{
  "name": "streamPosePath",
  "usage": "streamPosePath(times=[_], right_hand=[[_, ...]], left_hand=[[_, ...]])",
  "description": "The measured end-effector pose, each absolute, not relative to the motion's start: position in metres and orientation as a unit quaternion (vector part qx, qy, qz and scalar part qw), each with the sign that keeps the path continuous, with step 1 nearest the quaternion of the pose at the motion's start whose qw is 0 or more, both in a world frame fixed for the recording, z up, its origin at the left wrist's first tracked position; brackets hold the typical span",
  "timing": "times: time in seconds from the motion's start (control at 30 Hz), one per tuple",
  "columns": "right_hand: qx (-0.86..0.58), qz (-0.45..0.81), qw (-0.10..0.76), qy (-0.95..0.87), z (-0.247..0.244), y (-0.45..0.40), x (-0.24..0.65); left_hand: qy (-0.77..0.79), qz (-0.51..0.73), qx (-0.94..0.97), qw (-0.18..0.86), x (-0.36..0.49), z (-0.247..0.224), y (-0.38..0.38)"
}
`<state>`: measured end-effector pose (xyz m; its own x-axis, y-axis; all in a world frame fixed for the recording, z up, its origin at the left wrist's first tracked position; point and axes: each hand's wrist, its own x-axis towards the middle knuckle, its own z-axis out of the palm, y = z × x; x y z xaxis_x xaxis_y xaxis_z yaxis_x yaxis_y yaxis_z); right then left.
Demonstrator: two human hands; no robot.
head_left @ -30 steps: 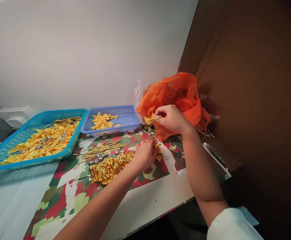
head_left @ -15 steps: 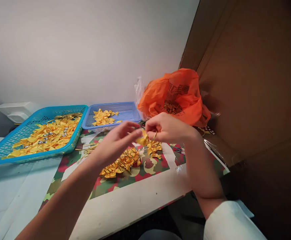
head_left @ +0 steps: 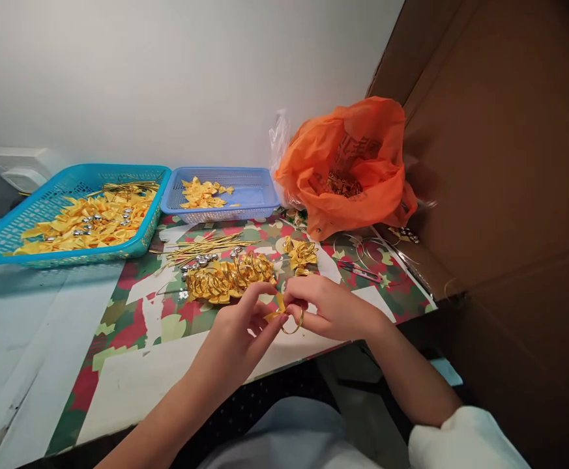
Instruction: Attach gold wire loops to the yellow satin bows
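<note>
Yellow bow (head_left: 281, 301) being pinched by left hand (head_left: 235, 329) and right hand (head_left: 330, 306), gold loop (head_left: 292, 333) hanging beside; seemingly adjusting bow, next move calling for steady grip.

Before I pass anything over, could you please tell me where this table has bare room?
The widest patch is the white tabletop, bordered by the teal basket and patterned sheet. The blue basket is bare at its right. It is crowded around the gold wires and bow pile, by the snips, and where the left hand and right hand meet.
</note>
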<state>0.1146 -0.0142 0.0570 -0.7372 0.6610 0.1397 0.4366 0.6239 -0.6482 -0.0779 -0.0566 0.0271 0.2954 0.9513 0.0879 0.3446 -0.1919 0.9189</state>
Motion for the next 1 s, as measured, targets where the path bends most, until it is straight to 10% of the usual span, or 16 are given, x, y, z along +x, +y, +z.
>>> streamPosePath(times=[0.33, 0.47, 0.8, 1.0], right_hand=[[-0.484, 0.172, 0.316, -0.798, 0.029, -0.016, 0.167], [-0.633, -0.048, 0.199, -0.747, -0.008, 0.002, 0.227], [-0.639, -0.139, 0.119, -0.747, -0.031, 0.006, 0.25], [-0.608, -0.135, 0.298, -0.723, -0.025, 0.002, 0.245]], left_hand=[[0.431, 0.448, 0.493, 0.609, -0.073, 0.011, -0.065], [0.431, 0.471, 0.459, 0.618, -0.068, 0.006, -0.069], [0.422, 0.482, 0.43, 0.636, -0.064, 0.001, -0.068], [0.426, 0.486, 0.428, 0.631, -0.061, -0.001, -0.067]])
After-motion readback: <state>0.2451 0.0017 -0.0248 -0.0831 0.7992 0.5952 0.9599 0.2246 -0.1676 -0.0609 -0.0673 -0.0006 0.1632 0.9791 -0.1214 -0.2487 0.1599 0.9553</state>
